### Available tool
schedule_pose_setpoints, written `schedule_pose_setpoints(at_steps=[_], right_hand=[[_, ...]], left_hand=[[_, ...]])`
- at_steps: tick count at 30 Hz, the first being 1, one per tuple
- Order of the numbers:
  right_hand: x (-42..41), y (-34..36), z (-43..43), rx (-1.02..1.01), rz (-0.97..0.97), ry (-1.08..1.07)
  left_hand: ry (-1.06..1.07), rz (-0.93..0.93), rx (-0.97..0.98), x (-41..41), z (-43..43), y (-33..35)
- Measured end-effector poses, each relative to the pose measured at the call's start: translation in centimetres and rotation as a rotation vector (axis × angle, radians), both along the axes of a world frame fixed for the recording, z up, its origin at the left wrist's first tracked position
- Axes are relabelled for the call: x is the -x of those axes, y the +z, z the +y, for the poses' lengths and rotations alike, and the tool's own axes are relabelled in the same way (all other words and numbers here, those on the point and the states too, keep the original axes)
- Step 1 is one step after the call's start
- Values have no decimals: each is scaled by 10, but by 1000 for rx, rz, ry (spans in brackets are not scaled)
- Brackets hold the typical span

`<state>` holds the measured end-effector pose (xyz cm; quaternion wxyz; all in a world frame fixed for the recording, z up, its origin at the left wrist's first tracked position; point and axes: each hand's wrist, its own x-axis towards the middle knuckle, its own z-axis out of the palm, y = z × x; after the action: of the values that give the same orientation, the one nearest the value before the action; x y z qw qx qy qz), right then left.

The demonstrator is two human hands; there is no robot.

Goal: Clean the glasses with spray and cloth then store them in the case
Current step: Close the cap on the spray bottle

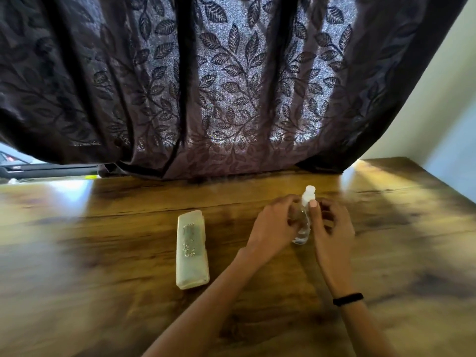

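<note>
Wooden table (103,279), glossy and dark-grained, fills the lower half of the view, with a person's two bare arms reaching in from the bottom edge. At the centre, the fingers (286,203) of the left hand (273,224) curl round the left side of a small clear spray bottle (303,231). The right hand (333,228) closes on its other side, with the thumb against the neck just under the white cap. Between the two hands the bottle stands roughly upright; whether its base touches the table or hangs just above it cannot be told. A black wristband (347,299) circles the right wrist. Left of the hands, near but apart, a pale oblong case (192,249) lies flat with its lid down. A dark shape shows faintly through the lid, too blurred to identify. No glasses and no cloth are in view. Behind the table hangs a dark curtain (206,86) with a leaf pattern, daylight glowing through it, and a plain wall (438,112) stands to the right. Judging by this, the task is at its very start: the spray is only being readied, and the spraying, wiping and storing all remain.
</note>
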<state>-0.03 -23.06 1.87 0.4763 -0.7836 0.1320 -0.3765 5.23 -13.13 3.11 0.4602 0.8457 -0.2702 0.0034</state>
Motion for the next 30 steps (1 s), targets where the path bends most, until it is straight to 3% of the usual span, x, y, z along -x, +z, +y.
schedule_pose_setpoints(at_steps=[8, 16, 30], right_hand=[[-31, 17, 43, 34, -84, 250], [-71, 30, 94, -141, -33, 603], [-80, -3, 108, -109, 60, 658]], left_hand=[[247, -167, 1, -21, 49, 24], [444, -158, 23, -46, 109, 38], [537, -124, -97, -45, 126, 0]])
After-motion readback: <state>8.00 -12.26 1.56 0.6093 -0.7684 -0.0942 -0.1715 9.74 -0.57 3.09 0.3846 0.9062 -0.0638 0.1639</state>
